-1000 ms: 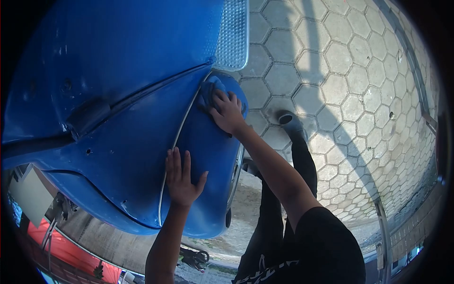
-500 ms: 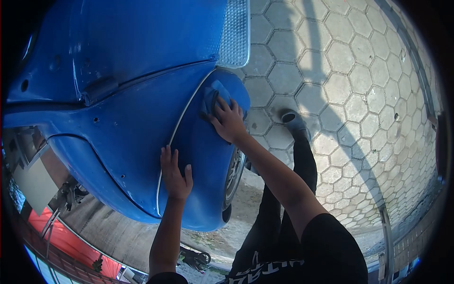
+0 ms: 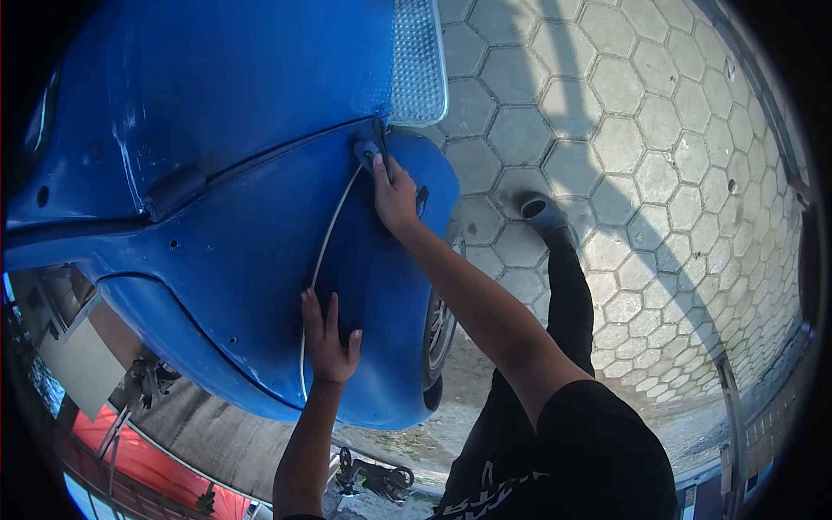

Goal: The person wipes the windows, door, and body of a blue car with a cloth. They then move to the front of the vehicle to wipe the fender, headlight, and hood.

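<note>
A blue car (image 3: 234,225) with a rounded fender (image 3: 381,329) fills the left side of the view. A thin whitish trim strip (image 3: 326,234) follows the seam between fender and body. My left hand (image 3: 329,347) rests on the fender beside the strip, fingers stretched out and holding nothing. Higher up, near the strip's upper end, my right hand (image 3: 397,198) is closed on a blue cloth (image 3: 367,152) with a dark edge, pressed to the seam. Part of the cloth is hidden by the fingers.
A pale textured panel (image 3: 419,65) is at the car's edge. The wheel (image 3: 439,325) sits under the fender. Hexagonal paving (image 3: 624,139) covers the ground, where my shoe (image 3: 546,212) stands. A dark wheeled object (image 3: 377,477) and red sheeting (image 3: 156,459) are at the bottom.
My right hand has moved up and left with the cloth, from the fender's outer surface to the strip's upper end. The left hand stays spread at the strip, shifted slightly in view.
</note>
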### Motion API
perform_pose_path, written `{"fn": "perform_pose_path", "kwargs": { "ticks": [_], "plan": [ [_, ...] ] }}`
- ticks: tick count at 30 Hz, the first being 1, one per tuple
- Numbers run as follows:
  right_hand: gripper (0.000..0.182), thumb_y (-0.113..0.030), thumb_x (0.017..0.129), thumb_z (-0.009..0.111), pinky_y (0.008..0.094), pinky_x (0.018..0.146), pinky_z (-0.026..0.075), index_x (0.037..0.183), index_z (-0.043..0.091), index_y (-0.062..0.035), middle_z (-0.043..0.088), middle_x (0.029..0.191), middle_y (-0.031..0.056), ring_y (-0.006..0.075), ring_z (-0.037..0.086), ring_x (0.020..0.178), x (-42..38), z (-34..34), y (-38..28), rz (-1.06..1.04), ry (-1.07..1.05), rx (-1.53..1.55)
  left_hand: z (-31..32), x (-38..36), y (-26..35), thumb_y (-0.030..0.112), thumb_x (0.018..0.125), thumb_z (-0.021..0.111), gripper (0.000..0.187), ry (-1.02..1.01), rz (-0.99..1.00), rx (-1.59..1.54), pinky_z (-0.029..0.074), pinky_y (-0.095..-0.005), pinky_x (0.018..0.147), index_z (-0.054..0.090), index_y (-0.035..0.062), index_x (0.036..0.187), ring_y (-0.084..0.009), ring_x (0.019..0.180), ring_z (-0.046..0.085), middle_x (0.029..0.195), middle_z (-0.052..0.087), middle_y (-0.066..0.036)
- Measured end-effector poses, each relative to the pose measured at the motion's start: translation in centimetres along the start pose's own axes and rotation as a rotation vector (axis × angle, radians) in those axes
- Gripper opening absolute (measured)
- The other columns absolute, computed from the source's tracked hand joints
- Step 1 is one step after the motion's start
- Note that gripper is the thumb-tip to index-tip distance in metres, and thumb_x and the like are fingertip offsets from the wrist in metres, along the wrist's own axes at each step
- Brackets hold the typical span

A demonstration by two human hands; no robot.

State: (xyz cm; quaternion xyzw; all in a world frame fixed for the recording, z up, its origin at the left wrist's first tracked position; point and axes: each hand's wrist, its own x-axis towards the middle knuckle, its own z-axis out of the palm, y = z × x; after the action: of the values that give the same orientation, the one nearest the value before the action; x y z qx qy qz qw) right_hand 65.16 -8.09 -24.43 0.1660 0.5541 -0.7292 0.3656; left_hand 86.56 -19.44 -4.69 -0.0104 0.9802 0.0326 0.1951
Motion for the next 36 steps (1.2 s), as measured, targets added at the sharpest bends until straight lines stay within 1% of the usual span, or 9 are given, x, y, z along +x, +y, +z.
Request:
{"fn": "perform_pose_path", "kwargs": {
  "ticks": [2, 4, 10, 15, 19, 24, 31, 35, 36],
  "plan": [
    [0.073, -0.059, 0.113, 0.037, 0.0462, 0.128, 0.022, 0.165, 0.038, -0.0079, 0.039, 0.167, 0.0251, 0.0387, 0.028, 0.158, 1.5, 3.6, -1.9, 0.091, 0.050, 0.469, 0.1, 0.0, 0.1, 0.051, 0.107, 0.047, 0.080, 0.018, -0.043, -0.061, 0.026, -0.0642, 0.126, 0.032, -0.0021, 0.165, -0.0562, 0.159, 0.019, 0.170, 0.020, -0.036],
    [0.087, -0.065, 0.112, 0.024, 0.0494, 0.133, 0.010, 0.171, -0.003, -0.0075, 0.010, 0.177, 0.0258, 0.0413, 0.003, 0.165, 4.0, 6.5, -1.7, 0.115, 0.052, 0.164, 0.3, -0.4, 0.1, 0.052, 0.108, 0.046, 0.081, 0.050, -0.056, -0.081, 0.026, -0.0645, 0.126, 0.029, -0.0021, 0.166, -0.0567, 0.159, 0.018, 0.170, 0.018, -0.037],
    [0.080, -0.055, 0.114, 0.031, 0.0497, 0.133, 0.004, 0.171, 0.003, -0.0070, 0.011, 0.176, 0.0262, 0.0422, -0.001, 0.164, -4.0, 11.3, -2.6, -0.014, 0.084, 0.174, 0.9, -1.4, -0.6, 0.053, 0.108, 0.045, 0.085, 0.100, -0.029, -0.050, 0.025, -0.0650, 0.126, 0.019, -0.0018, 0.168, -0.0580, 0.158, 0.016, 0.171, 0.013, -0.038],
    [0.082, -0.052, 0.114, 0.036, 0.0519, 0.132, 0.008, 0.171, 0.000, -0.0052, 0.012, 0.175, 0.0276, 0.0467, 0.003, 0.163, 3.8, 8.7, -1.7, -0.004, 0.187, 0.198, 1.0, -1.3, -0.4, 0.052, 0.108, 0.045, 0.086, 0.136, -0.042, -0.051, 0.023, -0.0650, 0.126, 0.017, -0.0019, 0.169, -0.0580, 0.159, 0.015, 0.171, 0.011, -0.039],
    [0.083, -0.055, 0.114, 0.029, 0.0470, 0.133, 0.009, 0.165, 0.016, 0.0093, 0.013, 0.173, 0.0328, 0.0453, 0.007, 0.163, 8.2, 8.4, 0.5, -0.033, 0.248, 0.303, 0.8, -0.9, -0.6, 0.052, 0.108, 0.045, 0.087, 0.122, -0.027, -0.032, 0.023, -0.0648, 0.126, 0.017, -0.0036, 0.168, -0.0579, 0.159, 0.015, 0.170, 0.011, -0.040],
    [0.082, -0.045, 0.115, 0.036, 0.0569, 0.130, 0.000, 0.168, -0.002, 0.0045, -0.006, 0.176, 0.0285, 0.0470, -0.014, 0.162, -6.5, 12.0, -0.1, -0.311, 0.006, 0.105, 1.1, -1.8, -0.7, 0.052, 0.109, 0.044, 0.087, 0.178, -0.017, -0.047, 0.023, -0.0647, 0.127, 0.015, -0.0051, 0.168, -0.0578, 0.159, 0.015, 0.170, 0.012, -0.040],
    [0.069, -0.038, 0.115, 0.038, 0.0496, 0.132, 0.007, 0.164, 0.019, 0.0073, 0.009, 0.174, 0.0317, 0.0454, -0.003, 0.163, 5.8, 7.3, -0.7, -0.175, 0.098, 0.272, 1.1, -1.5, -0.6, 0.053, 0.109, 0.043, 0.088, 0.213, -0.021, -0.001, 0.024, -0.0649, 0.126, 0.015, -0.0056, 0.168, -0.0577, 0.159, 0.015, 0.171, 0.013, -0.039],
    [0.074, -0.036, 0.116, 0.035, 0.0489, 0.132, 0.005, 0.164, 0.007, 0.0121, -0.012, 0.173, 0.0345, 0.0450, -0.010, 0.163, -2.9, 10.4, -1.1, -0.156, 0.021, 0.164, 1.8, -2.2, -0.9, 0.056, 0.108, 0.042, 0.090, 0.287, -0.001, 0.047, 0.020, -0.0642, 0.128, 0.016, -0.0059, 0.168, -0.0567, 0.159, 0.014, 0.171, 0.013, -0.038],
    [0.077, -0.038, 0.115, 0.037, 0.0554, 0.131, 0.002, 0.166, 0.004, 0.0083, -0.016, 0.173, 0.0318, 0.0491, -0.015, 0.161, -5.8, 11.1, -0.1, -0.319, -0.079, 0.078, 2.0, -2.8, -1.0, 0.057, 0.108, 0.042, 0.090, 0.314, 0.006, 0.064, 0.019, -0.0639, 0.128, 0.016, -0.0060, 0.168, -0.0565, 0.159, 0.014, 0.171, 0.013, -0.038]
  ]
}}
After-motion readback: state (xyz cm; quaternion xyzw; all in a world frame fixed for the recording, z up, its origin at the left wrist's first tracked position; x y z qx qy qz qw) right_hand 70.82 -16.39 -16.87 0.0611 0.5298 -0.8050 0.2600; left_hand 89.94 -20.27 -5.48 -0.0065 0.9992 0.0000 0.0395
